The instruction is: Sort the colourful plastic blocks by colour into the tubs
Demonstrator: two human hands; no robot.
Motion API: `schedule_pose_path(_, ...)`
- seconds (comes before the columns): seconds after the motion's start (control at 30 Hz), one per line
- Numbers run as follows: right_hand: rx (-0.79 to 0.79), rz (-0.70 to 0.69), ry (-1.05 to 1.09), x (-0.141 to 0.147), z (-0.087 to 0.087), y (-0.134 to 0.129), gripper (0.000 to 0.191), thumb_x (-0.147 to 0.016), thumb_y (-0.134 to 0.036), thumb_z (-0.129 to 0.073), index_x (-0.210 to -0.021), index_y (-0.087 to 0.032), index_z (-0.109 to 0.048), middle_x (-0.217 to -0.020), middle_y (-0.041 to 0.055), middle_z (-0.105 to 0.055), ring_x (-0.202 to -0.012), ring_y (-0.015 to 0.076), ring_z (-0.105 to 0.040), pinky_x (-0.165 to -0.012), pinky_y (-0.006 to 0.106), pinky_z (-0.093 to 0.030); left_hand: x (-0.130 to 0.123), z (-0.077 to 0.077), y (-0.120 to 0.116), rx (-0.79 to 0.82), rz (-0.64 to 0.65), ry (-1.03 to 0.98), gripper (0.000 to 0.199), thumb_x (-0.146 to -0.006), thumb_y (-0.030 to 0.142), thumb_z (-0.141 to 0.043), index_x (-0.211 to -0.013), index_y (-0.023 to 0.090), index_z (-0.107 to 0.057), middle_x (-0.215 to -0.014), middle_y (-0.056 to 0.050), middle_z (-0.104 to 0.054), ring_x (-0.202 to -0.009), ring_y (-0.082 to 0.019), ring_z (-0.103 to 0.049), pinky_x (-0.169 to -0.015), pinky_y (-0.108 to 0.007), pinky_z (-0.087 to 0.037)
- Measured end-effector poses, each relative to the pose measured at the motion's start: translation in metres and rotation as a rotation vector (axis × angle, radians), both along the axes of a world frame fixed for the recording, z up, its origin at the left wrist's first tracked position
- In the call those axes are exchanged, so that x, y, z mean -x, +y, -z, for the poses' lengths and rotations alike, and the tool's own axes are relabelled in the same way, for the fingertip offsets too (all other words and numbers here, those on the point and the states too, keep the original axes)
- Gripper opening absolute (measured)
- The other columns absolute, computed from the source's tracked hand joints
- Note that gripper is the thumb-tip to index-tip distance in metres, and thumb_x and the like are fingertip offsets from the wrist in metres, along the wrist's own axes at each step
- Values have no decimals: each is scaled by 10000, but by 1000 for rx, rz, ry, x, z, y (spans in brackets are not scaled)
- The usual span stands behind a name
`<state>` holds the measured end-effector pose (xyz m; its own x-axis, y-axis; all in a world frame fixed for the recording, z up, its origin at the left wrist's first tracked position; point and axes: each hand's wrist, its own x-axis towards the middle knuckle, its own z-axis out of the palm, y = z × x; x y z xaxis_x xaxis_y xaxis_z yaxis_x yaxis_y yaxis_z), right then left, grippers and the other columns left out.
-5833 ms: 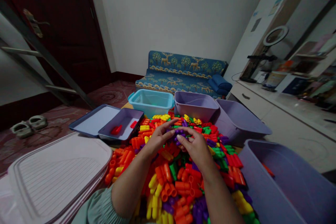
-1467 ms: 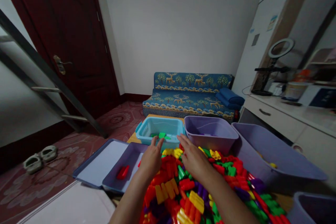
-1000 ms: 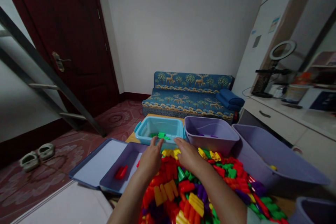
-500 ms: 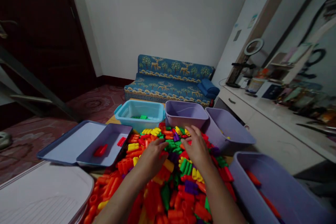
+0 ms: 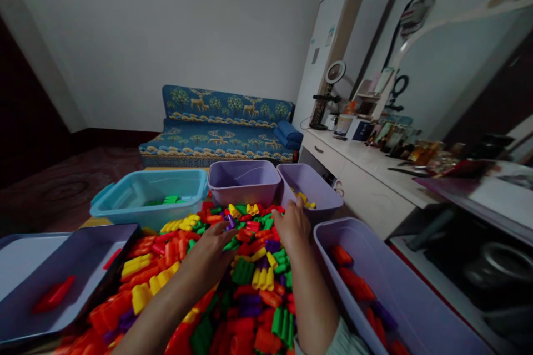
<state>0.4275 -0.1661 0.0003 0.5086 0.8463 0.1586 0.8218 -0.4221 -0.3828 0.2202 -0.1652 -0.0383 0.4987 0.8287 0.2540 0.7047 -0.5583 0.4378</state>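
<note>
A heap of plastic building blocks (image 5: 241, 310), red, orange, yellow, green and purple, spreads below me. My left hand (image 5: 214, 252) is over the left middle of the heap, fingers loosely stretched toward a small purple block (image 5: 230, 223); it seems to hold nothing. My right hand (image 5: 293, 226) is at the front edge of the back right purple bin (image 5: 322, 183), thumb and fingers apart. Yellow blocks (image 5: 306, 199) lie in that bin just beyond the fingertips. The palm side of each hand is hidden.
A light blue bin (image 5: 125, 197) with green blocks and a middle purple bin (image 5: 244, 188) stand behind the heap. A long purple bin (image 5: 400, 288) with orange and purple blocks is at right, a dark-rimmed tray (image 5: 89, 266) with red blocks at left. Beyond are a sofa (image 5: 225, 133) and dresser (image 5: 370, 172).
My view has swung right. My right hand has moved from over the heap to the back right bin, where more yellow blocks now show. The left hand stays over the heap.
</note>
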Motion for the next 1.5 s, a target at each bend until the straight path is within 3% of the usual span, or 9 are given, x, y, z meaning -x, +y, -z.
schedule_pose_path(0.13,-29,-22,22,-2,-3,-4,502,-866,-380,-551,-1250,-56,-562,-1460,281,-369,-1093,338,-637,-899,416,-493,9,2,-6,-20,-12,9,375,-815,170,-605,-1183,175,-675,-1248,-172,-619,-1138,-318,-609,-951,-452,-509)
schedule_pose_path(0.23,-220,-88,45,10,-1,-12,558,-855,-338,-569,-1330,-55,-493,-1496,287,-302,-1129,331,-614,-922,421,-486,24,-2,-13,-49,-73,-43,371,-803,148,-613,-1168,166,-679,-1212,-160,-642,-1103,-298,-626,-943,-425,-514)
schedule_pose_path(0.33,-372,-350,130,39,7,-18,454,-844,-280,-568,-1270,-125,-558,-1399,188,-481,-1093,266,-628,-942,381,-483,45,-4,-18,-62,-164,-124,337,-821,96,-562,-1131,136,-689,-1161,-146,-671,-1076,-267,-635,-957,-403,-498)
schedule_pose_path(0.43,-263,-655,175,74,17,-24,321,-819,-208,-589,-1131,-166,-651,-1159,96,-662,-1067,233,-627,-958,342,-470,64,3,-19,-50,-257,-194,314,-816,68,-544,-1076,133,-706,-1058,-127,-706,-999,-248,-657,-911,-391,-514)
schedule_pose_path(0.5,-163,-734,146,93,22,-26,310,-804,-164,-595,-1105,-178,-669,-1128,76,-683,-1065,223,-626,-963,325,-463,71,10,-19,-46,-266,-229,308,-817,79,-549,-1077,137,-703,-1043,-123,-708,-986,-244,-656,-902,-387,-514)
schedule_pose_path(0.8,124,-742,-125,112,31,-16,529,-790,-79,-519,-1303,-202,-560,-1296,86,-616,-1167,226,-588,-975,323,-434,66,16,-16,-38,-162,-33,482,-758,2,-495,-1192,158,-635,-1210,-117,-645,-1124,-258,-535,-978,-390,-429)
schedule_pose_path(1.0,163,-725,-157,116,31,-10,545,-741,-64,-548,-1260,-221,-598,-1221,117,-601,-1051,239,-636,-859,324,-471,58,8,-6,48,-189,97,346,-813,169,-565,-1149,187,-648,-1098,-132,-640,-1035,-262,-564,-923,-373,-433)
schedule_pose_path(1.17,126,-733,-162,116,38,-9,489,-741,-73,-561,-1208,-212,-603,-1249,109,-559,-1110,225,-583,-909,313,-432,56,7,-1,44,-209,121,306,-837,254,-551,-1117,187,-655,-1017,-133,-637,-994,-273,-587,-841,-359,-462)
schedule_pose_path(1.5,95,-735,-131,109,37,-13,495,-701,-87,-571,-1181,-199,-617,-1199,107,-571,-1011,239,-629,-805,305,-456,58,7,-4,51,-128,-64,229,-785,175,-564,-981,176,-684,-952,-92,-635,-875,-217,-623,-753,-284,-452)
